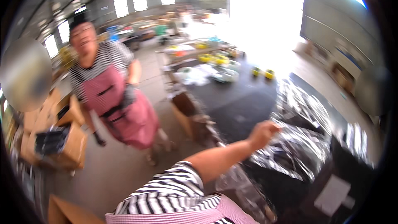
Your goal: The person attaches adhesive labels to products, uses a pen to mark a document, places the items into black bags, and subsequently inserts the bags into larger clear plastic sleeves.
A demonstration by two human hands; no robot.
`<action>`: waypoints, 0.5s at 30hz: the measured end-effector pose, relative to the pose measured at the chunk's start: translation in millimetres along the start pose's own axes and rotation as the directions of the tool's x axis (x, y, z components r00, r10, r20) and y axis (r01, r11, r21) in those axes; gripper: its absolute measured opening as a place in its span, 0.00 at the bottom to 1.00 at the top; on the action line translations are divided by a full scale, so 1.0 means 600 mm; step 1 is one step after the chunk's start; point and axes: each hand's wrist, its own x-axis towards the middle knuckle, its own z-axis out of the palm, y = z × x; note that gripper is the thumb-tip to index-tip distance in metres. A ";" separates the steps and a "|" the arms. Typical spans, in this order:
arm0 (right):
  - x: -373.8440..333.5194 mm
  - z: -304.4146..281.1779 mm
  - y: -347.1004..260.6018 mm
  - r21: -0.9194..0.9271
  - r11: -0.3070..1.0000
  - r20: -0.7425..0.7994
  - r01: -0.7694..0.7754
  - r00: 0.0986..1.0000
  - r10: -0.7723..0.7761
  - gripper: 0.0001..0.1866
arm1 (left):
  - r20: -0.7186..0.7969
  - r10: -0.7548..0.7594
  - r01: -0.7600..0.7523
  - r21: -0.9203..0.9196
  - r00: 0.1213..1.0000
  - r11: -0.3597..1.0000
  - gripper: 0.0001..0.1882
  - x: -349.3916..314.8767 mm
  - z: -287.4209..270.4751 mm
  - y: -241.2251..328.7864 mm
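Note:
My left hand reaches out over the dark worktable, its bare forearm coming from a striped sleeve. The fingers look curled closed, and motion blur hides what they hold, if anything. They are at the near left side of a pile of clear plastic bags with dark contents. Whether the fingertips touch the plastic, I cannot tell. To the right of the pile stands a black panel or box with a pale label on it. My right hand is out of view.
A person in a pink apron stands to the left. Cardboard boxes with black items are stacked beyond. Yellow tape rolls and white plastic lie on the table's far end. An open carton sits by its left side.

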 end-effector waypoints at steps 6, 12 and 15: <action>0.052 0.101 -0.045 -0.296 0.943 0.307 -0.152 0.920 0.244 0.33 | 0.035 0.076 -0.080 0.141 0.997 0.987 0.11 -0.036 -0.010 0.029; 0.143 0.092 0.014 -0.243 0.945 0.516 -0.217 0.796 0.315 0.31 | 0.165 0.231 -0.261 0.193 0.959 0.946 0.07 -0.053 -0.097 0.021; 0.192 0.091 0.045 -0.036 0.963 0.475 -0.268 0.843 0.252 0.31 | 0.188 0.356 -0.391 0.205 0.915 0.897 0.09 -0.079 -0.125 0.002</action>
